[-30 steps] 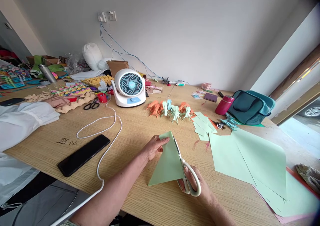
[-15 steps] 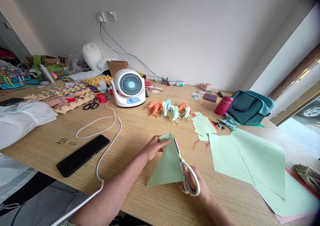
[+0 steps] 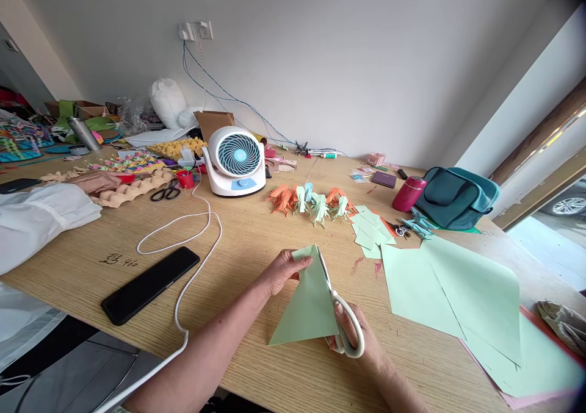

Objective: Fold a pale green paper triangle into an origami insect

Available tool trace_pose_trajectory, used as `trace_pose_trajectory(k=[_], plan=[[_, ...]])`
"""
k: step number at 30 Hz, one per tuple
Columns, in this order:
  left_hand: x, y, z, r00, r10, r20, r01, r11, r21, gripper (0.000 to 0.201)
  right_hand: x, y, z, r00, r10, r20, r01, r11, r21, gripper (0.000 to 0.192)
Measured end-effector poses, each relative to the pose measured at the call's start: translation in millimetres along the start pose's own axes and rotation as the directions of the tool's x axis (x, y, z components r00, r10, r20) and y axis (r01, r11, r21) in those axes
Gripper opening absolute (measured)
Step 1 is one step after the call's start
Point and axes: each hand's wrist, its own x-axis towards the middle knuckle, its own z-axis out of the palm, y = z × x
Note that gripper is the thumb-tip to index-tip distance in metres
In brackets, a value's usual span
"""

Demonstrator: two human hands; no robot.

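My left hand [image 3: 284, 272] pinches the upper left edge of a pale green sheet of paper [image 3: 307, 312], thumb on top. The paper is held tilted above the table and tapers toward its upper end. In my right hand [image 3: 361, 340] is a pair of scissors [image 3: 341, 316] with white handles, fingers through the loops. Their blades lie along the paper's right edge, pointing away from me, and look nearly closed. Beyond my hands stand several folded paper figures [image 3: 319, 207] in green, orange and blue.
Small green paper pieces [image 3: 373, 227] and large green sheets [image 3: 458, 291] lie to the right, near a red bottle [image 3: 409, 193] and teal bag [image 3: 458, 196]. A white fan [image 3: 238, 160], black phone [image 3: 151, 285] and white cable [image 3: 180, 315] are leftward. Another person's hand [image 3: 94, 181] is at far left.
Almost nothing differs. My hands, the paper and the scissors hold nearly the same position, and the view has shifted very slightly.
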Motion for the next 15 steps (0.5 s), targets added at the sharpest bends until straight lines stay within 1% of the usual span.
trace_pose_trajectory(k=[6, 9, 15], plan=[[-0.5, -0.2, 0.2, 1.000, 0.008, -0.001, -0.008, 1.000, -0.008, 0.047, -2.3, -4.0, 1.0, 0.999, 0.031, -0.030, -0.031, 0.999, 0.007, 0.064], [-1.1, -0.3, 0.9, 1.000, 0.010, 0.014, -0.010, 1.000, -0.006, 0.048, -0.6, -1.8, 1.6, 0.998, 0.050, -0.040, -0.049, 0.999, 0.020, 0.066], [-3.5, 0.4, 4.9, 0.999, 0.017, 0.029, -0.017, 1.000, 0.001, 0.047, 1.4, 1.1, 2.5, 0.990, 0.101, -0.098, -0.097, 0.994, 0.047, 0.070]])
